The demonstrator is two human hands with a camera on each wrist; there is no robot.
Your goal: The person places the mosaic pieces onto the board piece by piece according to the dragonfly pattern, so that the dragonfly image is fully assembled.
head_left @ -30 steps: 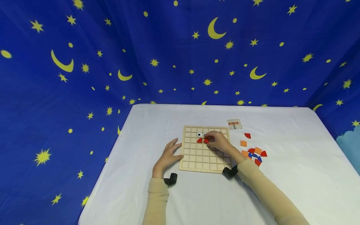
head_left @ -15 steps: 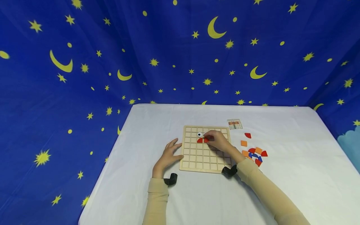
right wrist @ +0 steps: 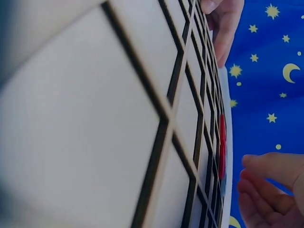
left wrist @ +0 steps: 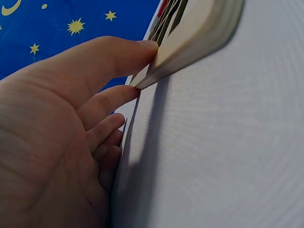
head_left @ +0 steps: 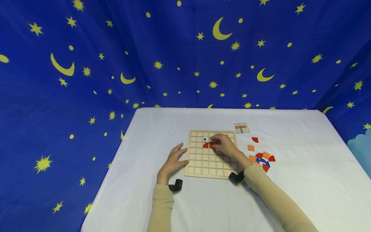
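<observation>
"Since the earlier frame, the second red tile (head_left: 211, 145) had straightened beside its twin (head_left: 205, 145) on the gridded wooden board (head_left: 212, 163)."

"Hands?"

"Left hand (head_left: 173, 161) spread wide, touching the board's edge; right hand (head_left: 225, 145) narrow — grip unclear. Tile seemed light, stiff, slick — best pinched by its sides."

A square grid board (head_left: 205, 163) is seen to be made of pale, smooth, matt wood, while the rectangular white table cover (head_left: 124, 190) and beige sleeves (head_left: 163, 203) are formed of matt cloth, and the blue star-printed curtain (head_left: 162, 38) of softly creased fabric.
</observation>
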